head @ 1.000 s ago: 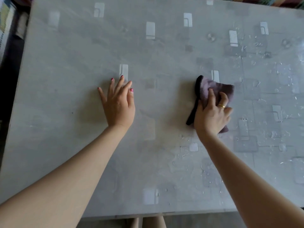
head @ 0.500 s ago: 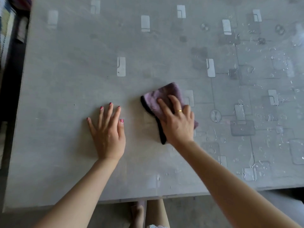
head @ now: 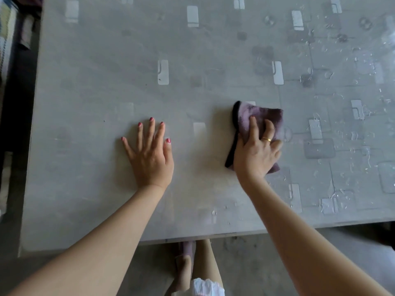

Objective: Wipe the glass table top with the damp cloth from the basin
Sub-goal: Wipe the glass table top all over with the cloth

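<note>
- Head view: the left hand point(head: 150, 155) lies flat on the glass table top point(head: 89, 107), fingers straight and spread
- the right hand point(head: 257, 153) presses the purple cloth point(head: 259, 113) onto the glass, fingers bent over it; water droplets point(head: 350, 133) lie just beside the cloth

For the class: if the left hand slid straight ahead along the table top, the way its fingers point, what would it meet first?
Nothing solid, as far as the picture shows: the left hand lies flat on the glass table top, with only bare glass ahead; the cloth lies off to its right.
</note>
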